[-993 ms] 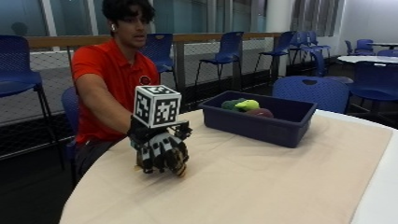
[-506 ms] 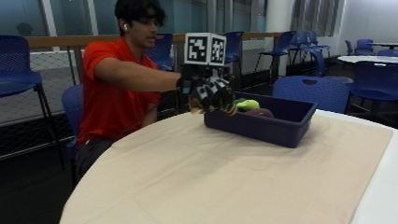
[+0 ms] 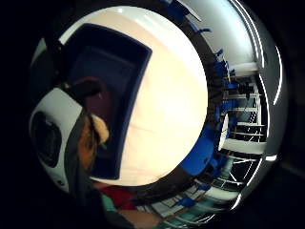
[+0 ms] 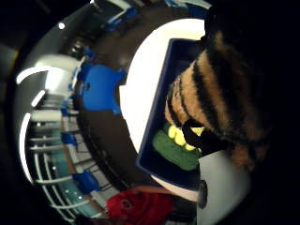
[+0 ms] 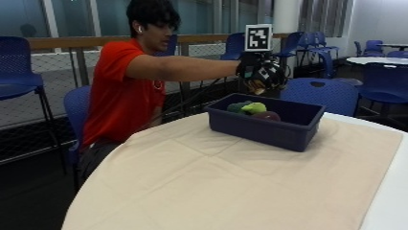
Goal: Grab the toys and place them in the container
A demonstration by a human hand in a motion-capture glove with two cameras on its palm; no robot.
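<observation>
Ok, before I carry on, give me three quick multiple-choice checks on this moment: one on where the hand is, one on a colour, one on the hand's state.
1. Where is the gloved right hand?
A. Above the container
B. Flat on the tablecloth
C. Under the table

2. What colour is the container?
A. Red
B. Dark blue
C. White

3. What is the hand doing?
A. Hanging open with nothing in it
B. Pressing on the container's rim
C. Holding a striped orange and black toy

Answers:
1 A, the outside view shows the hand raised over the container's far side.
2 B, its walls read dark blue in every view.
3 C, the thumb side palm view shows the striped toy against the palm, over the green and yellow toy in the container.
</observation>
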